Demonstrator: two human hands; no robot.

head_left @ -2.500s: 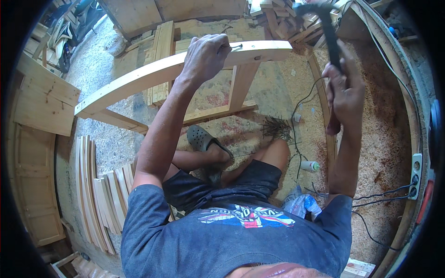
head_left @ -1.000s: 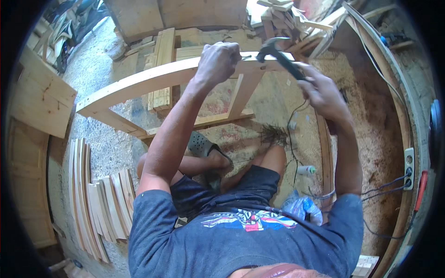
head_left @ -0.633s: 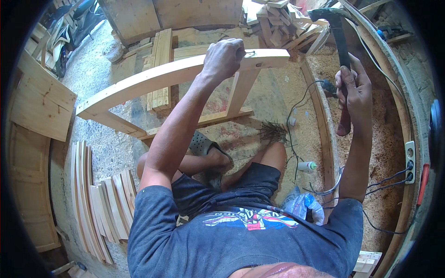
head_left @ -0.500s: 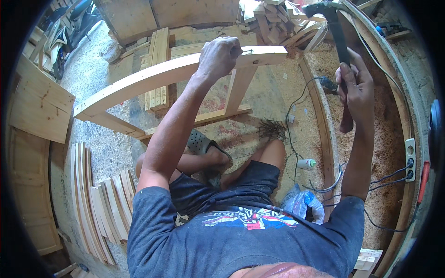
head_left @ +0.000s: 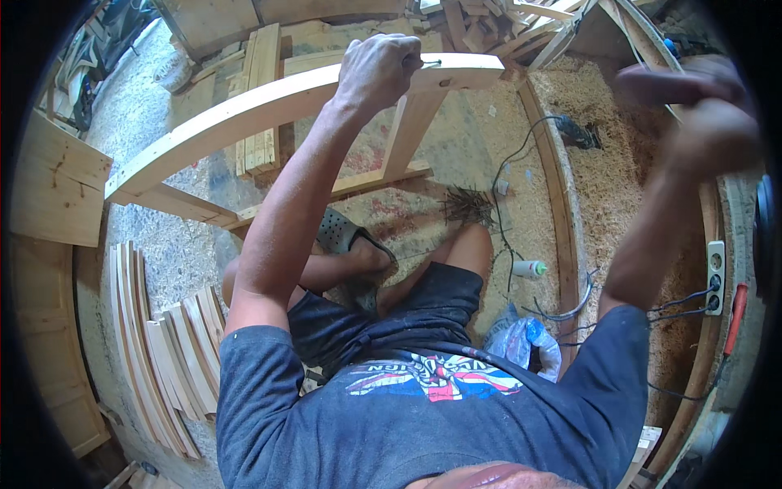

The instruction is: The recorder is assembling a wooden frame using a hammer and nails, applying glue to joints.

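Observation:
My left hand [head_left: 376,75] rests on the top of a pale wooden frame [head_left: 244,104], near the beam's right end. Its fingers are closed on a nail [head_left: 433,63], whose head end sticks out to the right of them. Raised at the far right, well away from the beam, my right hand [head_left: 713,138] is smeared by motion. It grips a hammer by its handle [head_left: 668,84]; the hammer's head cannot be made out. A dark knot shows in the beam just below the nail.
A pile of nails [head_left: 468,204] lies on the dusty floor by my knee. Close by are a white bottle with a green cap [head_left: 529,268], a plastic bag [head_left: 521,338] and a black cable [head_left: 497,183]. Wooden slats [head_left: 187,350] lie at left; a power strip [head_left: 715,277] is at right.
My right hand has swung the hammer outward to the right, away from the beam. My left hand stays on the beam at the nail. The whole view has shifted slightly.

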